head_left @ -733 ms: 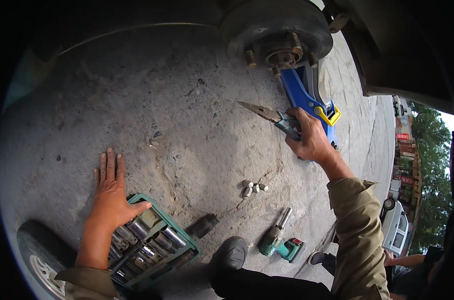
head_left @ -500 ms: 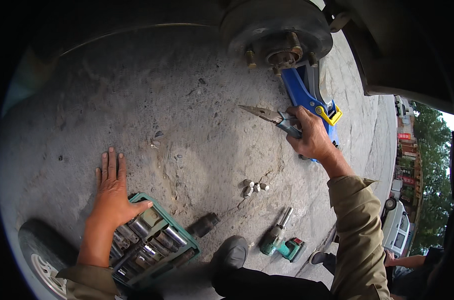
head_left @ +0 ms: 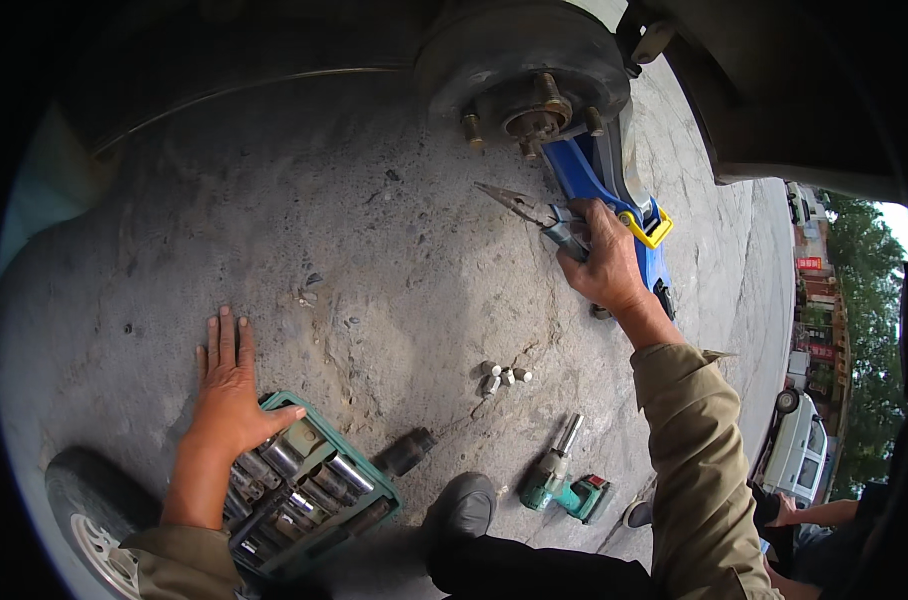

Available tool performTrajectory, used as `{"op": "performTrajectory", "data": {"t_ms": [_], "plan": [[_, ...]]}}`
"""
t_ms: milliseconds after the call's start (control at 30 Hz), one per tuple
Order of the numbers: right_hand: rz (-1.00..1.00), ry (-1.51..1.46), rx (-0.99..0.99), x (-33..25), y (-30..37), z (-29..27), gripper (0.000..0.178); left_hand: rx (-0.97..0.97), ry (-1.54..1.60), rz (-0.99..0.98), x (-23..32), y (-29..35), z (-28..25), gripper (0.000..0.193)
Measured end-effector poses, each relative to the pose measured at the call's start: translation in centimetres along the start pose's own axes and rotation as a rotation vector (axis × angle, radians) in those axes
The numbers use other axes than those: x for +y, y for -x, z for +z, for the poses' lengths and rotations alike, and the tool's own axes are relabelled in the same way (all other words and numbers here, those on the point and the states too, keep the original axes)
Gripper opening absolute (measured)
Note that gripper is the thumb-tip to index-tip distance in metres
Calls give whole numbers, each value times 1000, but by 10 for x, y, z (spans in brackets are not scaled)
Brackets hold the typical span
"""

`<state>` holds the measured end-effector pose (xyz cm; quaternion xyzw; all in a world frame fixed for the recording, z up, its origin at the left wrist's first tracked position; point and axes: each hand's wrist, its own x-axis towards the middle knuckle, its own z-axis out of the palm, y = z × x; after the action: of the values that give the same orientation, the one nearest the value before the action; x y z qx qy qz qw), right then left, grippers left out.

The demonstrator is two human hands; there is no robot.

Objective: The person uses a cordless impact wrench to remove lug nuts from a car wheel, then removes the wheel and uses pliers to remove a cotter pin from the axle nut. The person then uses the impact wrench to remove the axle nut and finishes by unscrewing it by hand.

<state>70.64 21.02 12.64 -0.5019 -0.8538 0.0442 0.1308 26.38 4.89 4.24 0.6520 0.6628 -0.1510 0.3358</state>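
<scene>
My right hand is closed round the handles of needle-nose pliers. Their jaws point left, just below a dark brake drum with threaded studs around its hub. A blue floor jack with a yellow part stands behind that hand. My left hand is open, fingers stretched out over the concrete, its thumb across the corner of a green socket case. Metal sockets fill the case. Several silver lug nuts lie between my hands.
A green cordless impact wrench lies near my shoe, and a black cylindrical piece lies beside the case. A wheel is at lower left. Dark car bodywork overhangs the top. Another person's arm shows at lower right.
The pliers in my right hand have come closer to the hub. The view has shifted slightly, moving the drum left in the picture. My left hand keeps its place by the case.
</scene>
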Motion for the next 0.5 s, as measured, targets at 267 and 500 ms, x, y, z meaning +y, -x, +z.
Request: {"op": "performTrajectory", "data": {"t_ms": [267,500], "plan": [[-11,-10,-54,-3,5,14,43,-11,-5,-11,2,2,0,142],[71,-196,-96,-11,29,20,43,-24,14,-3,4,0,-5,140]]}}
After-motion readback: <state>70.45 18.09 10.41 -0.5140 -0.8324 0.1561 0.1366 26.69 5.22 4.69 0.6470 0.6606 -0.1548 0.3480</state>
